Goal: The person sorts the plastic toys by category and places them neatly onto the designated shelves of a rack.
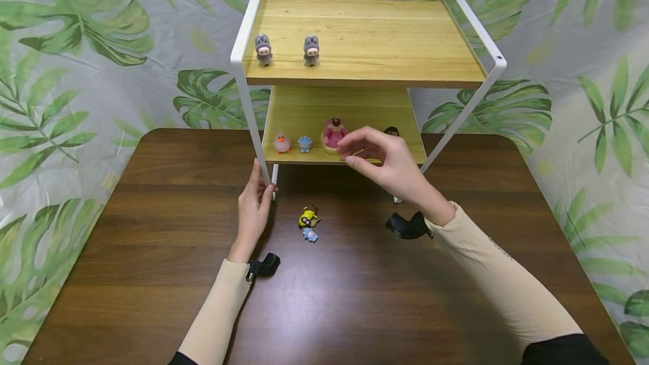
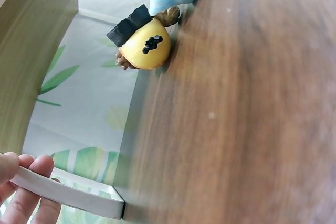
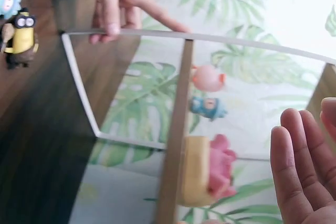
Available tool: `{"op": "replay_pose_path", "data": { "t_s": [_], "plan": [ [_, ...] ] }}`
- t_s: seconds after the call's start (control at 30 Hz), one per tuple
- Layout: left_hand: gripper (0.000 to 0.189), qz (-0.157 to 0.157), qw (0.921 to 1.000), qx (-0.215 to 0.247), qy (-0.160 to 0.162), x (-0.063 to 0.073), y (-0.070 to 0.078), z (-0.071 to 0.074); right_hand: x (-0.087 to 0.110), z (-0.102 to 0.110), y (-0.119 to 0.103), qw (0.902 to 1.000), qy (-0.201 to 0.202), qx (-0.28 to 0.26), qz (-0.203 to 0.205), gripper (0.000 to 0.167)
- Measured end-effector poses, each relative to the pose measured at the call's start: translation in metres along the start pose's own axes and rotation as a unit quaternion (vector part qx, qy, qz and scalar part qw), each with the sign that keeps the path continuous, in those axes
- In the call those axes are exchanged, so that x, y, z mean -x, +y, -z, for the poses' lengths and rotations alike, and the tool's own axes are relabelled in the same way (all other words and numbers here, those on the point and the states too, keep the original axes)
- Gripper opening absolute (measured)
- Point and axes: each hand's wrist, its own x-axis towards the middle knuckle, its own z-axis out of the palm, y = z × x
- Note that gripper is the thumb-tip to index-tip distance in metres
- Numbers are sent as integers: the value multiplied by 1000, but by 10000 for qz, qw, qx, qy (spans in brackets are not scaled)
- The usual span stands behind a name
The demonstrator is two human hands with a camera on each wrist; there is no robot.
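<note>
My left hand (image 1: 253,201) grips the white metal leg (image 2: 68,195) of a two-tier shelf, low on its left side, with thumb and fingers on either side of the bar. My right hand (image 1: 387,163) hovers before the lower board (image 1: 355,103), fingers loosely curved and holding nothing. Behind its fingertips sits a pink bear figurine (image 1: 334,133) on a yellowish base. Left of the bear stand a small blue figurine (image 1: 305,144) and a pink duck figurine (image 1: 281,143). A dark-topped figurine (image 1: 391,131) is mostly hidden behind the right hand.
Two grey rabbit-eared figurines (image 1: 263,50) stand at the left of the upper board (image 1: 375,38). On the brown table (image 1: 334,308), in front of the shelf, lie a yellow minion figurine (image 1: 308,217) and a light blue figurine (image 1: 310,235). A leaf-patterned cloth (image 1: 76,27) hangs behind.
</note>
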Motion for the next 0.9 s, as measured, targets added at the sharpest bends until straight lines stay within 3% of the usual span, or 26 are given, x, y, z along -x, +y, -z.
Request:
{"op": "replay_pose_path", "data": {
  "t_s": [0.57, 0.9],
  "plan": [
    [82, 107, 9999, 0, -32, 1, -2, 0, 17, -19, 31, 9985, -331, -259, -362, 21],
    [83, 2, 10000, -8, 40, 0, -1, -1, 22, -33, 47, 9965, -658, -226, -458, 22]
  ]
}}
